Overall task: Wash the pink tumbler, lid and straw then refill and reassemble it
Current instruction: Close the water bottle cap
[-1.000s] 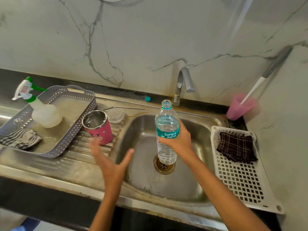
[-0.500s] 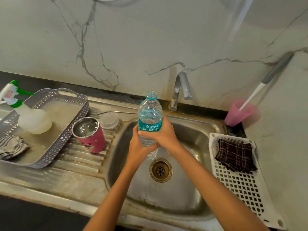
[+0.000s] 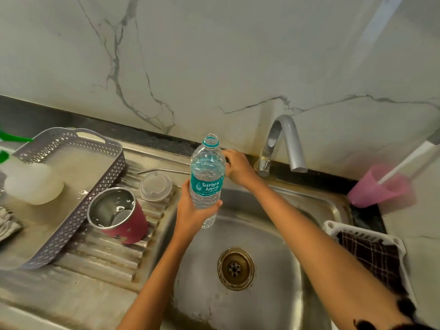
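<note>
The pink tumbler [image 3: 126, 225] stands open on the ribbed drainboard left of the sink, its steel inside wet. Its clear lid [image 3: 155, 186] lies just behind it, and the metal straw [image 3: 164, 171] lies behind the lid. My left hand [image 3: 190, 213] grips the lower half of an uncapped water bottle [image 3: 206, 184] and holds it upright over the sink's left edge. My right hand [image 3: 239, 166] is off the bottle and reaches to the dark back ledge by the tap base. Its fingertips are hidden behind the bottle.
A steel sink [image 3: 273, 294] with a tap [image 3: 285, 139] lies below. A grey basket [image 3: 71, 144] at left holds a spray bottle [image 3: 33, 183]. At right stand a pink cup [image 3: 378, 189] with a brush and a white tray [image 3: 400, 244] with a dark cloth [image 3: 371, 256].
My left hand came up and took the bottle. My right hand let go of it and moved back to the ledge. The bottle shifted left, toward the tumbler.
</note>
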Available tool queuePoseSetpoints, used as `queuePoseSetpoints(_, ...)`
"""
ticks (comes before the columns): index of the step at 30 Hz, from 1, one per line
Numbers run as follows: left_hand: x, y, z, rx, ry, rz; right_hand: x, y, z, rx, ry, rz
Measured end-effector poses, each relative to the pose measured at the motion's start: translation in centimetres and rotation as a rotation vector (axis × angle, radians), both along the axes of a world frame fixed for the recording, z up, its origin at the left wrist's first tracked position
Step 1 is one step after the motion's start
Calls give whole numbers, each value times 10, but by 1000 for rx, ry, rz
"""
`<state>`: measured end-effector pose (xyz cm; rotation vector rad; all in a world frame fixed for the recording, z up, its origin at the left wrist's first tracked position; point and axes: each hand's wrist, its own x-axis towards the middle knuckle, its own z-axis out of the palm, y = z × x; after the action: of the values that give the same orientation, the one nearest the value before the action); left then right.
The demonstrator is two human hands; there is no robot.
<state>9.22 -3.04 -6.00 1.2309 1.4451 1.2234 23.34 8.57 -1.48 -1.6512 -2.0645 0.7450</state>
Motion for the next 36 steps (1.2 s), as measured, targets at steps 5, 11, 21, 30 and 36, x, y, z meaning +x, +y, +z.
queuePoseSetpoints(5,1,8,-5,5,6,5,-21,25,-11,-97,-27,29)
queuePoseSetpoints(11,-1,8,-14,-8,7,6,-23,23,-16,-3,-30,4)
queuePoseSetpoints(21,-4,-15,-11,-10,2,-17,-10,-56,90,281,241,-47)
queuePoseSetpoints(30,1,-43,4,-3,-5,-97,4,-112,147,133,-13,194)
queuePoseSetpoints(36,7,-52,13,6,3,-114,8,-121,150,220,-154,112)
